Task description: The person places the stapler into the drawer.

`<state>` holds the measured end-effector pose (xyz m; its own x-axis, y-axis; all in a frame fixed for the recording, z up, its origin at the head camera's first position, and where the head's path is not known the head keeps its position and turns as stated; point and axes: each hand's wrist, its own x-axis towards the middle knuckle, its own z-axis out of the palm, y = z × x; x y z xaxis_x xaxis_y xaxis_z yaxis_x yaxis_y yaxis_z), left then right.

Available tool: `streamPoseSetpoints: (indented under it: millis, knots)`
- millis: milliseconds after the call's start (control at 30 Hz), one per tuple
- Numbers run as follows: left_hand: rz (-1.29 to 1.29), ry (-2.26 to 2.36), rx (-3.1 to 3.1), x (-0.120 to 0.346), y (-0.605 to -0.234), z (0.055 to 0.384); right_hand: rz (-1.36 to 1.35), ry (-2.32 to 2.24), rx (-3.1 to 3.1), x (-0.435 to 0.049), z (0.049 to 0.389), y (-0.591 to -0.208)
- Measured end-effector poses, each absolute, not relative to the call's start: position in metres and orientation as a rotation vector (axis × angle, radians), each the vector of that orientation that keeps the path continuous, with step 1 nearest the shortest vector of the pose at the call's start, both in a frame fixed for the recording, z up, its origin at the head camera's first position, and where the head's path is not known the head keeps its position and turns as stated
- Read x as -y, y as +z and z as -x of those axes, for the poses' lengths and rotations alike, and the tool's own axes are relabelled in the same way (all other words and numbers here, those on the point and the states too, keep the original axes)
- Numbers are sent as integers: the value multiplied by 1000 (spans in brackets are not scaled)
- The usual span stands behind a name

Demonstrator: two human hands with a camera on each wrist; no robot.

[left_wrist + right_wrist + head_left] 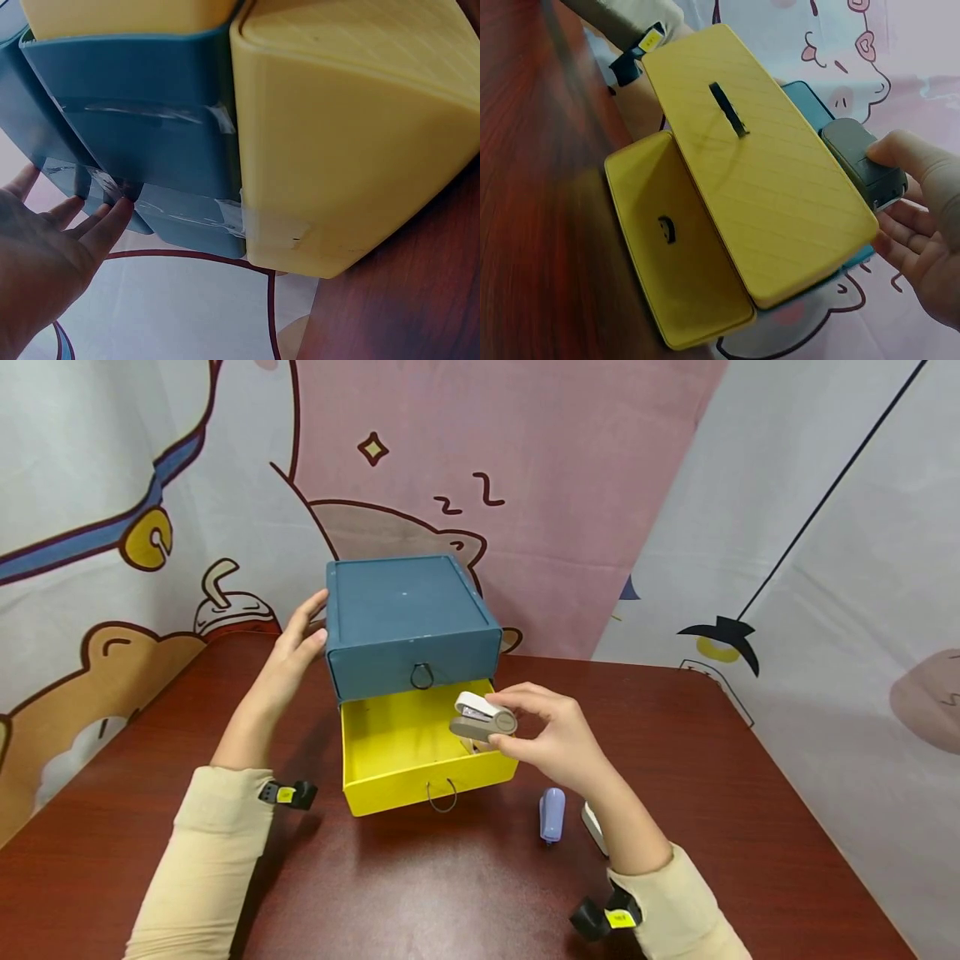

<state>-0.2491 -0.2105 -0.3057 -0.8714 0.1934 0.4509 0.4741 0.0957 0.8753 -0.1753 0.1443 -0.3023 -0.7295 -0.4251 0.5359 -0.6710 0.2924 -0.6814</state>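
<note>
While the right hand holds a white-and-grey stapler over the right side of the pulled-out yellow drawer, the step in hand looks to be putting that stapler away inside. It is not yet set down: the head view shows it aloft near the drawer's front right corner, partly covering a small object too hidden to name. The next move would seem to call for lowering the stapler behind the front wall and easing the pinch once it rests on the drawer floor; letting go too near the edge could send it against the rim.

The right arm reaches forward and inward from the lower right, the wrist crossing above the table, with thumb and fingertips pinching the stapler's rounded end. The left arm stretches up along the other side, and its hand lies against the left side of the blue cabinet, fingers spread and empty, their tips touching the panel near strips of clear tape, probably to steady it. Near the right forearm, a lavender stapler and a partly hidden white object lie on the table, perhaps next in turn
</note>
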Motion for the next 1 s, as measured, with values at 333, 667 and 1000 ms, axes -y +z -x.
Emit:
streamPoseSetpoints:
  millis: [333, 667, 1000]
  knots:
    - [667, -1868, 2148, 210, -306, 249, -1055, 1424, 2380, -127, 181, -305]
    - [669, -1876, 2143, 210, -307, 250, -1018, 1491, 2509, -118, 190, -308]
    - [660, -1855, 2155, 210, -306, 249, -941, 1507, 2625, -114, 192, -306]
